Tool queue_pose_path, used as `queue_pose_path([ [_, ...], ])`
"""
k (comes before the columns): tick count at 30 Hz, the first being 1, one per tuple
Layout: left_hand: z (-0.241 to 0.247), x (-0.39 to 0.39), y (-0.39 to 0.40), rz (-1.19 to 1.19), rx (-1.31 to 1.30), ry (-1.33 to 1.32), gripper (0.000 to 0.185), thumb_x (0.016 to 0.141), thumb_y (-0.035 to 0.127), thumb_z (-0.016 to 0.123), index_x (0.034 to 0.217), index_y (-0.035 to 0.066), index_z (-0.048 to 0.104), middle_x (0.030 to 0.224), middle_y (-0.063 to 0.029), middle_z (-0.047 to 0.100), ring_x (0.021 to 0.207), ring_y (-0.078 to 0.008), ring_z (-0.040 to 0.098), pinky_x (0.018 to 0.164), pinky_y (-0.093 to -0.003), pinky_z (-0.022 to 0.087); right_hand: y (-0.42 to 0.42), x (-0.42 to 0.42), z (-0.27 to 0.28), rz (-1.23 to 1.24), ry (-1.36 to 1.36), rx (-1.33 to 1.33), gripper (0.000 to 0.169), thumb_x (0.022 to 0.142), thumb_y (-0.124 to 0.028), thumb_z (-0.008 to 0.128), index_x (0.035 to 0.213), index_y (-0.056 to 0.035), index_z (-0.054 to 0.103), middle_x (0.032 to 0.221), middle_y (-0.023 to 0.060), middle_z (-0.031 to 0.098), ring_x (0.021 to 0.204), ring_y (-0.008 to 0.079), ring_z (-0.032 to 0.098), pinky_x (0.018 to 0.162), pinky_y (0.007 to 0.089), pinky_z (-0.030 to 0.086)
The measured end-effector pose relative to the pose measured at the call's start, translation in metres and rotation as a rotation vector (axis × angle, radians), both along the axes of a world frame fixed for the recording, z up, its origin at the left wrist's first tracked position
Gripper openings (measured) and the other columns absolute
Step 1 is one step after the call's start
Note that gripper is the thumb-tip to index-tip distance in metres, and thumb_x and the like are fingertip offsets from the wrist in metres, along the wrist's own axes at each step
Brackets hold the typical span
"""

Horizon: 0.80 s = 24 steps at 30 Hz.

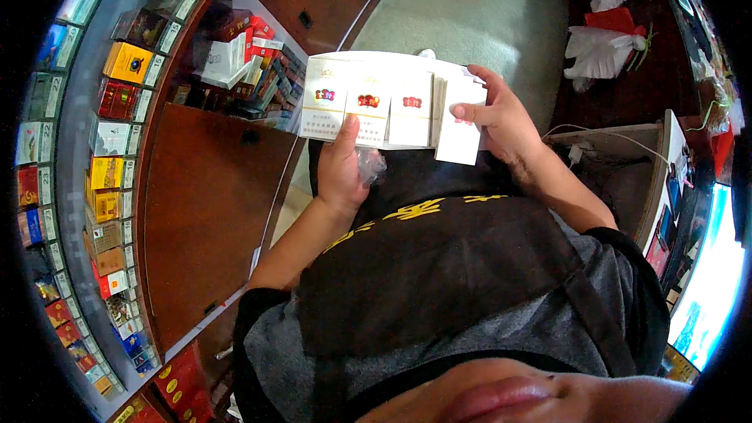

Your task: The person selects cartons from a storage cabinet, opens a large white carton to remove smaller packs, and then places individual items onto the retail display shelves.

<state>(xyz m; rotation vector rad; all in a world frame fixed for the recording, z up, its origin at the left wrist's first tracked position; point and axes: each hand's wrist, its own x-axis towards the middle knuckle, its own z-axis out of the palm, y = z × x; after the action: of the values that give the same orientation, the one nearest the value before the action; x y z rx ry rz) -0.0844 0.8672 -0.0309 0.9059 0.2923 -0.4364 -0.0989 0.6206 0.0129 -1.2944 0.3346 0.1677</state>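
In the middle of the head view, a row of white cigarette packs (409, 107) with red and coloured emblems is held up between my two hands. My left hand (343, 167) grips it from below, thumb on the front face. Crumpled clear plastic film (370, 165) sticks out beside that palm. At the right end, my right hand (496, 111) pinches one white pack (459, 140), its thumb over the red emblem. This pack is tilted and hangs lower than the others. The fingers behind the packs are mostly hidden.
Shelves of cigarette packs (108, 173) with number tags line the left. Brown cabinet doors (200, 217) stand beside them, below a compartment of stacked boxes (252, 70). White plastic bags (602, 53) lie at the upper right. A bright screen (708, 282) is at the right edge.
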Motion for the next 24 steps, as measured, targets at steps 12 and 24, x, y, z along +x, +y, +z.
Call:
queue_pose_path([
  [12, 0.003, -0.001, 0.005, 0.062, 0.073, 0.012, 0.036, 0.096, 0.033, 0.054, 0.122, 0.008, 0.054, 0.103, -0.0021, 0.065, 0.079, -0.0127, 0.06, 0.063, -0.0272, 0.048, 0.026, 0.009, 0.037, 0.153, 0.162, 0.528, 0.044, 0.087, -0.005, 0.059, 0.128, 0.0071, 0.048, 0.12, 0.0197, 0.06, 0.108, 0.0316, 0.062, 0.097, 0.0476, 0.049],
  [24, 0.006, -0.001, 0.01, -0.021, 0.181, -0.036, 0.04, 0.097, 0.036, 0.054, 0.123, 0.006, 0.055, 0.107, -0.0042, 0.064, 0.087, -0.0136, 0.06, 0.073, -0.0294, 0.048, 0.048, 0.028, 0.013, 0.251, 0.192, 0.682, 0.06, 0.078, -0.013, 0.066, 0.132, 0.0036, 0.045, 0.125, 0.0183, 0.057, 0.114, 0.0321, 0.057, 0.099, 0.0471, 0.046],
])
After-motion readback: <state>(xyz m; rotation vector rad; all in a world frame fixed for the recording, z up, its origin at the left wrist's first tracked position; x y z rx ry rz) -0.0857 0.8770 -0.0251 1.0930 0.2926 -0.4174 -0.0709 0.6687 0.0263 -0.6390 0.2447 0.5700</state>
